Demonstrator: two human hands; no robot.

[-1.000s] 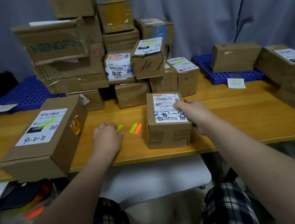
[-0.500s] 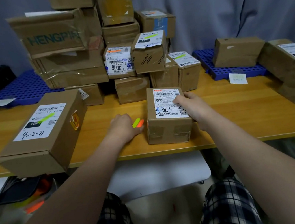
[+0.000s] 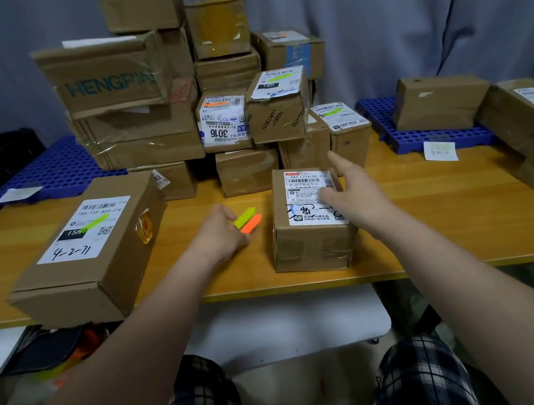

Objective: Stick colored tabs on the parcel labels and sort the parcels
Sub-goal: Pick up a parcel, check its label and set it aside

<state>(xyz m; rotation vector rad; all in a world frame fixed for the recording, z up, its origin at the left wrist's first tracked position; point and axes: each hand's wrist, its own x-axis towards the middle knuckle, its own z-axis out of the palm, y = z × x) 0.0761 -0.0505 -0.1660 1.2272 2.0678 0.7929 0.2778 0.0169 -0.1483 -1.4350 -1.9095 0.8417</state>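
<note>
Cardboard parcel [image 3: 311, 234] under open-fingered right hand [image 3: 351, 198], left hand [image 3: 219, 237] pinching green and orange tabs [image 3: 245, 217]

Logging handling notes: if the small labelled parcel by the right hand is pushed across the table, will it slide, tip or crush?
The small parcel sits flat on the smooth wooden table, wider than tall, so it would probably slide rather than tip. Its cardboard is creased but taped and square, so likely stiff enough not to crush.
</note>
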